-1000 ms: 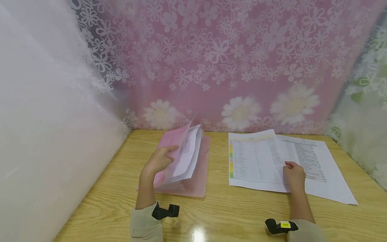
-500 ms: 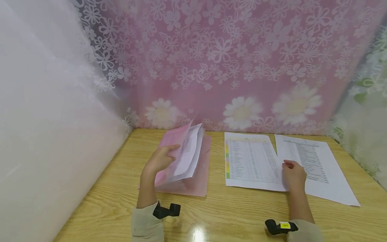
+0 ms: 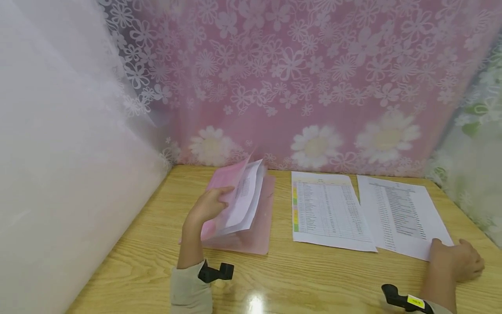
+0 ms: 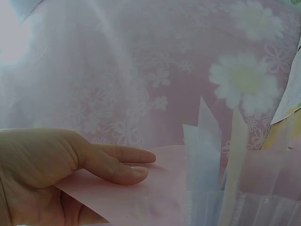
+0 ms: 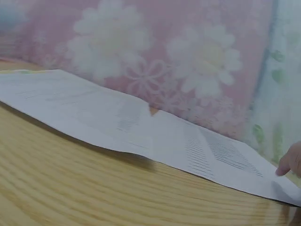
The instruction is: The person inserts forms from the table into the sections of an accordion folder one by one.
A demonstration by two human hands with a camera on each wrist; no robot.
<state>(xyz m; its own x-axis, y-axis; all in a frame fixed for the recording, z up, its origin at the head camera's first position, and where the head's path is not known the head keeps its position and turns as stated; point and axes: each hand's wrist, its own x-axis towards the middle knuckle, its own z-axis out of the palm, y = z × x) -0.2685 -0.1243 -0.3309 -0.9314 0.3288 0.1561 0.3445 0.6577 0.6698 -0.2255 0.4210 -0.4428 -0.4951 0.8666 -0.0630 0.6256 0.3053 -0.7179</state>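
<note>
A: What's each hand doing?

B: The left hand (image 3: 209,205) grips the raised front cover of a pink folder (image 3: 263,222), thumb and forefinger on one face, other fingers behind it. The right hand (image 3: 456,260) is at the near right corner of the list sheet (image 3: 404,213), thumb over the paper; it's partly blurred, so I can't tell whether it grips or merely touches.

A: And the folder itself?

B: Thin, smooth, flexible plastic with rounded corners, on the left part of the bench (image 3: 235,279), standing partly open. White printed pages (image 3: 243,192) lean and curve inside. From the left wrist, clear plastic pockets (image 4: 209,146) fan upright beside the cover.

A: How do the loose sheets lie?

B: Flat, to the right of the folder and well apart from it. The table sheet (image 3: 329,209) has yellow and green blocks down its left edge. It meets the list sheet at the near end, while a narrow wedge of wood shows between them at the far end.

A: Further out?

B: Pale, streaky wood grain, then a pink curtain (image 3: 274,109) behind, printed with white outlined flowers and big daisies.
</note>
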